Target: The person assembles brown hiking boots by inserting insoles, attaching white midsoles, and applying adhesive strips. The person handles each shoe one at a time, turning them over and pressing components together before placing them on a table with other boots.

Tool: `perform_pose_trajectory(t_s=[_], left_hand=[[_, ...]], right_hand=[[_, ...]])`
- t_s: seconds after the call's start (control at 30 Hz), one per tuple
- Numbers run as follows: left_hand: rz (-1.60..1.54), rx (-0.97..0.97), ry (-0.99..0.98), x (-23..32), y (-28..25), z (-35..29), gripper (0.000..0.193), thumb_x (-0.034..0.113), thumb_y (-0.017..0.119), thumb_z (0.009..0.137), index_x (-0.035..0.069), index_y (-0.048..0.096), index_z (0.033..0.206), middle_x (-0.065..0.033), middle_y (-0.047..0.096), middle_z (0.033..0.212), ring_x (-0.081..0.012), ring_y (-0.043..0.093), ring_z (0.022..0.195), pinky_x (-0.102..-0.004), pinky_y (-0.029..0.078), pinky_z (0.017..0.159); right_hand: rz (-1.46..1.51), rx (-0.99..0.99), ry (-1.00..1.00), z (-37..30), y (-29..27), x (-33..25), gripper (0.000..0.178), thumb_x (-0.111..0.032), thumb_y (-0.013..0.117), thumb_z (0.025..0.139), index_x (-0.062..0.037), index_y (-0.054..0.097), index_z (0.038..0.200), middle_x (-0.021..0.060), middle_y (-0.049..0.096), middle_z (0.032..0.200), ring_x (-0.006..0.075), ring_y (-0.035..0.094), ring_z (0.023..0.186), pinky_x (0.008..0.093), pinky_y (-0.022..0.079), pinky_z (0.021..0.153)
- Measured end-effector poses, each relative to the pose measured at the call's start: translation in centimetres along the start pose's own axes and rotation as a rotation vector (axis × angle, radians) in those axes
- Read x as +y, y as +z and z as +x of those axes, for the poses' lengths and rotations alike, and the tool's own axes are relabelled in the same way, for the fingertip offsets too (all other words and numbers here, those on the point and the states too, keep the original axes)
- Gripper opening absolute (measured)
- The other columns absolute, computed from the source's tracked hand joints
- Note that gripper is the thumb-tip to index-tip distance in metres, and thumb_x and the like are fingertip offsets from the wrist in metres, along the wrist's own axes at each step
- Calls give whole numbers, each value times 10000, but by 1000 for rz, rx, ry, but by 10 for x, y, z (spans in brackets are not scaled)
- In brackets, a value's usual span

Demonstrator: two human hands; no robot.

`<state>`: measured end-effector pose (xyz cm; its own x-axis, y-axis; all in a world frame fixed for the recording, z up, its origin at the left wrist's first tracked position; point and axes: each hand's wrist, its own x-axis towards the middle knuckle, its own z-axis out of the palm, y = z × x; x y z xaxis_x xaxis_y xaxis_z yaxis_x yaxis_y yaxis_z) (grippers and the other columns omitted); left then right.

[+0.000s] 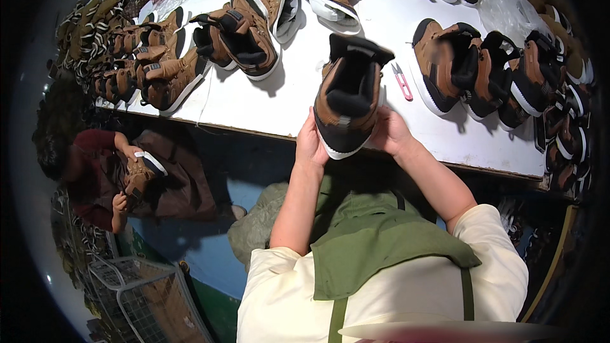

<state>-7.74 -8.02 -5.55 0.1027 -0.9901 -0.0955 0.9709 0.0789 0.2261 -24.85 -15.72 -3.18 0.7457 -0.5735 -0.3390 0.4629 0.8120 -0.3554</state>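
Observation:
Between my two hands is a brown and black high-top sneaker (348, 98) with a white sole, its heel toward me and its opening facing up. My left hand (311, 140) grips the shoe's left side near the heel, and my right hand (391, 132) grips the right side; the fingers of both are partly hidden behind the shoe. It is held over the near edge of the white table (295, 98). Just right of the shoe lies a pair of thread snips (402, 82) with pink handles.
Several matching sneakers (438, 67) stand at the right, and more (244, 38) at the left with a pile (155, 67). Clear plastic bags (508, 9) lie at the back right. At the left a seated person (95, 165) holds another shoe (141, 174). A wire cart (152, 302) stands below.

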Motion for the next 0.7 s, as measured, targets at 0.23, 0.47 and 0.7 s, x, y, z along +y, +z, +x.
perform_pose_trajectory(t_s=[0.23, 0.47, 0.7], left_hand=[[374, 288, 187, 16, 8, 3, 235, 146, 442, 999, -38, 578, 1049, -119, 659, 960, -184, 649, 816, -306, 553, 751], [397, 263, 111, 19, 5, 5, 248, 109, 466, 972, -77, 574, 1097, -137, 662, 984, -186, 654, 829, -312, 557, 764], [1465, 585, 756, 28, 24, -24, 310, 125, 535, 936, -33, 558, 1202, -139, 562, 1137, -204, 555, 980, -313, 474, 794]], right_hand=[[-1534, 225, -438, -16, -9, -16, 283, -153, 569, 909, 6, 593, 1141, 123, 647, 1024, 222, 651, 828, 336, 524, 745], [-1943, -442, -1093, -49, 89, -53, 575, 21, 711, 727, -98, 542, 1264, 98, 500, 1329, 230, 625, 912, 305, 538, 692], [-2053, -646, -762, -18, 96, -74, 342, -81, 761, 726, -56, 543, 989, 76, 553, 1045, 231, 660, 793, 331, 559, 674]])
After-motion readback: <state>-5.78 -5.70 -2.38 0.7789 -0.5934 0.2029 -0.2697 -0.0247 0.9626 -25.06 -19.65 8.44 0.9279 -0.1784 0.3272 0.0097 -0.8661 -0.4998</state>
